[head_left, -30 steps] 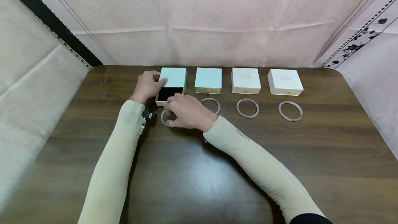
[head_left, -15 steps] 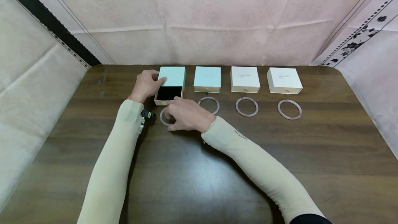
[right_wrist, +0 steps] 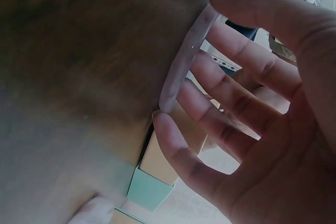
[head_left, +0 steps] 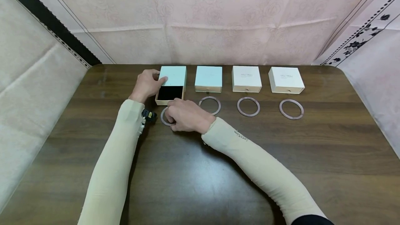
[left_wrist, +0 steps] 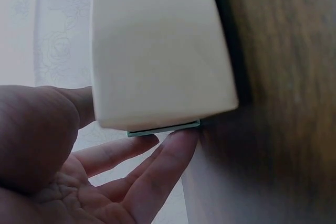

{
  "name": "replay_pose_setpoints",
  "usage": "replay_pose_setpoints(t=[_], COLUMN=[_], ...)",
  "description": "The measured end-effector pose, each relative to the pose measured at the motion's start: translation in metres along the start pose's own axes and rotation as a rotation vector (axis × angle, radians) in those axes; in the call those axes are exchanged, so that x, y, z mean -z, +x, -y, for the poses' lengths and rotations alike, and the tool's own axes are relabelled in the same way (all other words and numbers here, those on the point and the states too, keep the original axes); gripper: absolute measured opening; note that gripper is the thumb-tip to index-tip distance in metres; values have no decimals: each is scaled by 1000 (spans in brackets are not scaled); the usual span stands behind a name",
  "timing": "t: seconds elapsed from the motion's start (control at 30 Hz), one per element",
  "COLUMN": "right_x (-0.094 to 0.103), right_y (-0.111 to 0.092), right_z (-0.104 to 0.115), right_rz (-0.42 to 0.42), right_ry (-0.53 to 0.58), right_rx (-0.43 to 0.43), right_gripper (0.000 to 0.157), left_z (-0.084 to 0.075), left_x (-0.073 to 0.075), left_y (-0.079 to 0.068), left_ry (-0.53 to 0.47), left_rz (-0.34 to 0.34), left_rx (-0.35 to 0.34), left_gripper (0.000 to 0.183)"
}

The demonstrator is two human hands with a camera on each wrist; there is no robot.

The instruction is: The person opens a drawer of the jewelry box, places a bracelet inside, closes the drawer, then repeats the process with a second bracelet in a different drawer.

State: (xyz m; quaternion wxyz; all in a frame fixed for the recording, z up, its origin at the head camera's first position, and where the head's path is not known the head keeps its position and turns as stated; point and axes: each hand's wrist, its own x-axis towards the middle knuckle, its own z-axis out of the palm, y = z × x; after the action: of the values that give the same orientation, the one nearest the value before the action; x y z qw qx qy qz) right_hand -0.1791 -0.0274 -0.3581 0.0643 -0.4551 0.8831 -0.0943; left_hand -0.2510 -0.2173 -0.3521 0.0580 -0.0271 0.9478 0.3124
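My left hand [head_left: 146,85] holds the leftmost box by its teal cover [head_left: 174,75], thumb on top and other fingers at the far side. The box's cream drawer [head_left: 160,102] is pulled out toward me, its black inside showing nothing in it. In the left wrist view the drawer [left_wrist: 163,51] fills the middle, with fingertips against the cover's thin teal edge [left_wrist: 164,128]. Just in front of the drawer, my right hand [head_left: 190,115] grips a pale lilac bangle [head_left: 163,118], partly hidden by the fingers. The right wrist view shows thumb and fingers around the bangle [right_wrist: 181,64].
Right of the opened box stand a teal box [head_left: 208,76] and two white boxes [head_left: 247,76], [head_left: 286,77], all closed. A bangle lies before each: one near my right hand [head_left: 201,102], a middle one [head_left: 239,104] and a right one [head_left: 281,107]. Pale cloth [head_left: 218,20] hangs behind the table.
My right hand has drawn back slightly from the drawer's front toward me, and its fingers have settled on the bangle. The left hand and opened box stay in place.
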Motion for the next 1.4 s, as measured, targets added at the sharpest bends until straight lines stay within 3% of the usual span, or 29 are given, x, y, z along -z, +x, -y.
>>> replay_pose_setpoints(t=[0.53,0.9,1.23,1.4], right_x=[-3,-2,-2,-1], right_y=[0,0,-2,-3], right_z=[5,6,6,6], right_rz=[19,23,27,66], right_ry=[-25,-7,-27,-33], right_rx=[0,5,49,65], right_gripper=[33,34,15,16], left_z=[0,-1,-3,-2], left_x=[1,0,1,1], left_y=[-3,0,0,-2], left_ry=[-5,6,10,4], left_rz=[-1,3,6,5], left_rx=[13,5,3,2], left_gripper=[56,56,56,56])
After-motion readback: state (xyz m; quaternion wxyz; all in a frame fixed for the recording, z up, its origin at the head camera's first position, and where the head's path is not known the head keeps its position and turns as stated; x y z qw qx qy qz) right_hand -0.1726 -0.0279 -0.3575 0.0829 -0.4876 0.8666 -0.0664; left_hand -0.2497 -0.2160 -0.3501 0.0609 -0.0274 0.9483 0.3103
